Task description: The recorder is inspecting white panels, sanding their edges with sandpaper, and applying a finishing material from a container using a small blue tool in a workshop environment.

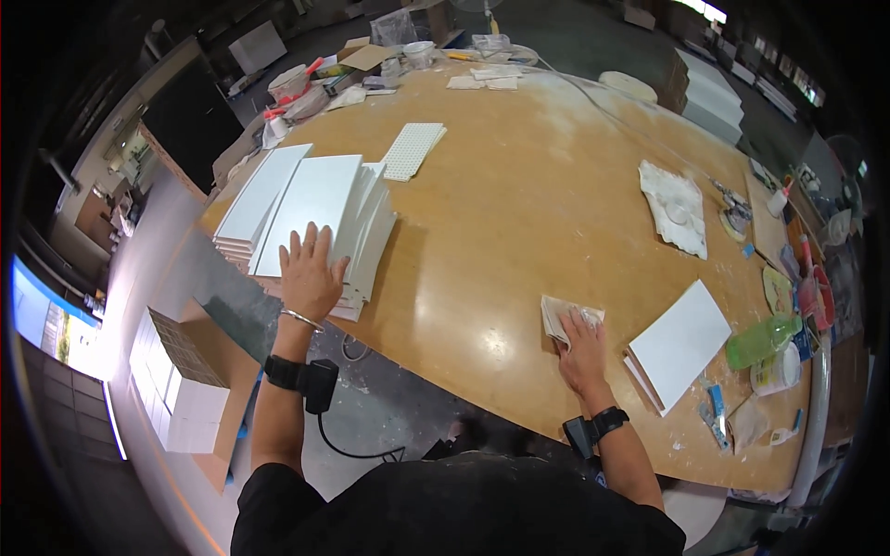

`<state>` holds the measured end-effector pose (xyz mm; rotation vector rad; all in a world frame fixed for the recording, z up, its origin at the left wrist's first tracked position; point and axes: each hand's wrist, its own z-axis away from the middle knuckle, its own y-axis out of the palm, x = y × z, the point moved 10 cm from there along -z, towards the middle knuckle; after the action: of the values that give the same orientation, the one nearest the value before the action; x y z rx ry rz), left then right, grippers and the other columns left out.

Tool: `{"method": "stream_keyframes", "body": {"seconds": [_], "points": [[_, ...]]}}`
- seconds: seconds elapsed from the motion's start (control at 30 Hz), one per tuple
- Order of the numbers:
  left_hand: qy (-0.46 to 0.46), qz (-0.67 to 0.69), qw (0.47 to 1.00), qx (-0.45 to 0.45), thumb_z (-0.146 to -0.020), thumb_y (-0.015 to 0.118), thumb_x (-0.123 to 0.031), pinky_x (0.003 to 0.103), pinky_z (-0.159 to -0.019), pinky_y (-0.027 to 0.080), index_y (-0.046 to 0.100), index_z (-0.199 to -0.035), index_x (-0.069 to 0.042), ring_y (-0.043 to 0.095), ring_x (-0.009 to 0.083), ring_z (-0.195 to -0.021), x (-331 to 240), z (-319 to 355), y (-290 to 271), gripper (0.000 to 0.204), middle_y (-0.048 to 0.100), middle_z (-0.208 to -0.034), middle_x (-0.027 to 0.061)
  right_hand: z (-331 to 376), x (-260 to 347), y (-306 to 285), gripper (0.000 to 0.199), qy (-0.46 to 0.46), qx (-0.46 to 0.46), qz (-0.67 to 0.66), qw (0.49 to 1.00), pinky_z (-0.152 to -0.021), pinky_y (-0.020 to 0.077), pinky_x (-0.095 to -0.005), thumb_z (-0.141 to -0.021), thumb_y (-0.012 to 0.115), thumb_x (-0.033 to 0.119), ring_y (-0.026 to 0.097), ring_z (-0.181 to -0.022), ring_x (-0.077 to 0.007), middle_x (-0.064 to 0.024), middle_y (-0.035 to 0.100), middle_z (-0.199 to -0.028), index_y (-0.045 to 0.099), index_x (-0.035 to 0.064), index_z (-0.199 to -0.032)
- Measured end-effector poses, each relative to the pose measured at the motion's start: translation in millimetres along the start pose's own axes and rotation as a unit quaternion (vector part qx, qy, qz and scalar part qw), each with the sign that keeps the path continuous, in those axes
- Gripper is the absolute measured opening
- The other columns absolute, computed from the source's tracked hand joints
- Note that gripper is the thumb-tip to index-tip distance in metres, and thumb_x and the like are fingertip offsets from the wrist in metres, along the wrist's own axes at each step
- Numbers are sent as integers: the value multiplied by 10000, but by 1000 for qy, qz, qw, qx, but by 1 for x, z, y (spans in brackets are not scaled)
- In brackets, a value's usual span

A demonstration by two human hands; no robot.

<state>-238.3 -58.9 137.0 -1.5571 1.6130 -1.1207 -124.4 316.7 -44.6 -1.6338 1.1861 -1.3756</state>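
My left hand (311, 271) lies flat, fingers spread, on the top white tile of a fanned stack of tiles (324, 208) at the left edge of the wooden table (519, 204). A second stack of white tiles (255, 199) sits just to the left of it. My right hand (582, 347) presses down on a folded beige cloth (561, 313) on the table near the front edge. To the right of that hand lie a couple of white tiles (681, 343), one on another.
A perforated white sheet (413, 148) lies beyond the stacks. A crumpled white rag (675, 208), a green bottle (762, 341), tools and tubs crowd the right edge. Cups, bags and papers sit at the far end. An open cardboard box (199, 389) stands on the floor at the left.
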Motion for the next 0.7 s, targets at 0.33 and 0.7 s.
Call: {"method": "stream_keyframes", "body": {"seconds": [0.33, 0.7], "points": [[-41, 38, 998, -39, -837, 485, -147, 493, -986, 275, 477, -1175, -65, 387, 403, -1164, 6, -11, -11, 348, 470, -1235, 151, 8, -7, -3, 481, 20, 14, 4, 1000, -1037, 187, -421, -772, 555, 156, 342, -1225, -260, -103, 379, -1322, 425, 138, -1235], [113, 643, 645, 397, -850, 529, -142, 271, -856, 430, 468, -1183, 18, 531, 180, -1037, -304, 98, 97, 374, 556, -1135, 118, 71, -107, -245, 400, 75, -430, -151, 887, -1025, 226, -375, -869, 452, 118, 409, -1156, -336, -167, 460, -1240, 405, 22, -1254]]}}
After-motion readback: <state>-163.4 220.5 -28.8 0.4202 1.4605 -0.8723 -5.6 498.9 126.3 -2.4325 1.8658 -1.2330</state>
